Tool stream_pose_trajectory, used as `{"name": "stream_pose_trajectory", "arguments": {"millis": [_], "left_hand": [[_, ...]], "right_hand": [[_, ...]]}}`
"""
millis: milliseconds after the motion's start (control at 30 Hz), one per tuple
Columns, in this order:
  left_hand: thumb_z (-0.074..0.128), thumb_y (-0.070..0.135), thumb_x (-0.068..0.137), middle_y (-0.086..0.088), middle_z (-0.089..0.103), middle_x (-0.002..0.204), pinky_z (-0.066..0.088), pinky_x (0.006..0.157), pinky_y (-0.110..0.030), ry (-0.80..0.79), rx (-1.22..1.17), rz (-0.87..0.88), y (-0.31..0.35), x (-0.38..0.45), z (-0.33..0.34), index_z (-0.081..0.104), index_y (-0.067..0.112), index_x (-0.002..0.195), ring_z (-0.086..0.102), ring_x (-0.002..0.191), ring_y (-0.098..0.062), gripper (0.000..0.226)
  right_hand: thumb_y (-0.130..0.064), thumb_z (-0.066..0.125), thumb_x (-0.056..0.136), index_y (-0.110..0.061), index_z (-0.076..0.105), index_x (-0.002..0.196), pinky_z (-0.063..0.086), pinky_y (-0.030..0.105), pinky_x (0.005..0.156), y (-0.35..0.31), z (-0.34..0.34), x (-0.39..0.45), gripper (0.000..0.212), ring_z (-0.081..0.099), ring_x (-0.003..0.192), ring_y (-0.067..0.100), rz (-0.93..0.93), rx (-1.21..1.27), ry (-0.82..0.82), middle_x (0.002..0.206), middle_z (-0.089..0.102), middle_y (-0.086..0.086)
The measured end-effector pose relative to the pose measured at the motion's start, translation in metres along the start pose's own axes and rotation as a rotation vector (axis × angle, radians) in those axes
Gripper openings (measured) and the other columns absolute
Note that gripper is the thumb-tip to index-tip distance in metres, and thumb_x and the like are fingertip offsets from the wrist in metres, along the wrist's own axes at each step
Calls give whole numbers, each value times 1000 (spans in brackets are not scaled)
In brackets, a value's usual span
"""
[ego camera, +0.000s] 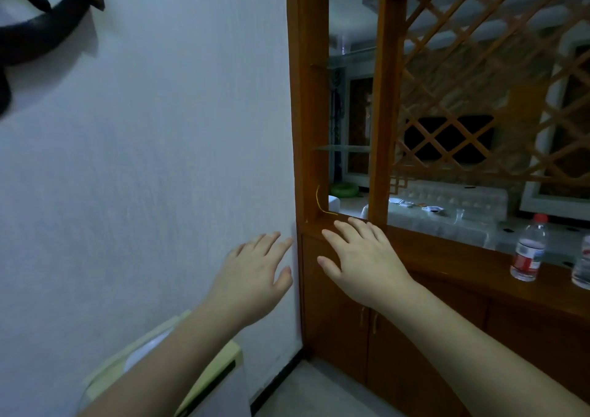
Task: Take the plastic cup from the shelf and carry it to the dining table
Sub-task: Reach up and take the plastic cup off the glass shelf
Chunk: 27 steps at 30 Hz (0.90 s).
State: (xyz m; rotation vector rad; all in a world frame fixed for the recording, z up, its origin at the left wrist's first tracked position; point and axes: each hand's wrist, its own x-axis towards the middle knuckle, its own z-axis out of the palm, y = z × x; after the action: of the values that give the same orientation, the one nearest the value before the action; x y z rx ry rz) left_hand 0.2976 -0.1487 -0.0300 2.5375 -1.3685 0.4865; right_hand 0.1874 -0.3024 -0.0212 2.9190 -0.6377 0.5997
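My left hand [252, 276] and my right hand [360, 257] are both held out with the fingers spread and nothing in them. The right hand hovers in front of the ledge of a wooden shelf unit [308, 129]; the left hand is just left of it, before the white wall. High in the unit, a faint clear shape that may be the plastic cup [344, 44] stands on the upper glass shelf [351, 53], well above both hands. A lower glass shelf [344, 148] is bare.
A water bottle with a red cap [528, 247] stands on the wooden ledge at the right, a second bottle [582, 266] at the frame edge. A wooden lattice [479, 81] fills the right. A pale green appliance [159, 352] sits low left. A black object [41, 30] hangs on the wall.
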Motion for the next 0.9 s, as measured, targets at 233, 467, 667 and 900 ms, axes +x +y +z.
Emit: {"name": "stream_pose_trajectory", "arguments": {"millis": [233, 467, 667, 900], "left_hand": [[29, 45, 100, 5, 24, 162, 18, 117, -34, 3, -50, 25, -48, 67, 31, 21, 31, 153, 22, 147, -13, 55], [30, 49, 99, 5, 26, 161, 19, 118, -36, 12, -38, 65, -54, 156, 66, 28, 30, 151, 23, 147, -15, 55], [33, 50, 98, 3, 30, 160, 21, 117, -38, 49, -6, 131, -37, 250, 101, 29, 30, 150, 26, 146, -17, 56], [32, 53, 98, 2, 25, 162, 10, 120, -42, 71, 61, 158, -13, 382, 126, 32, 32, 149, 15, 150, -20, 56]], "right_hand": [[-57, 27, 97, -30, 24, 151, 4, 42, 118, 5, 34, 69, 60, 13, 149, 23, 31, -25, 11, 160, 24, -1], [-58, 30, 96, -28, 20, 152, 19, 43, 116, 51, 62, 134, 64, 25, 144, 22, 95, -27, -40, 156, 33, -1], [-59, 30, 95, -28, 22, 151, 21, 43, 115, 114, 89, 200, 64, 28, 143, 21, 111, -47, -9, 154, 36, -1], [-59, 30, 96, -29, 24, 149, 23, 43, 115, 206, 105, 289, 62, 29, 142, 21, 123, -41, -1, 154, 34, -1]]}}
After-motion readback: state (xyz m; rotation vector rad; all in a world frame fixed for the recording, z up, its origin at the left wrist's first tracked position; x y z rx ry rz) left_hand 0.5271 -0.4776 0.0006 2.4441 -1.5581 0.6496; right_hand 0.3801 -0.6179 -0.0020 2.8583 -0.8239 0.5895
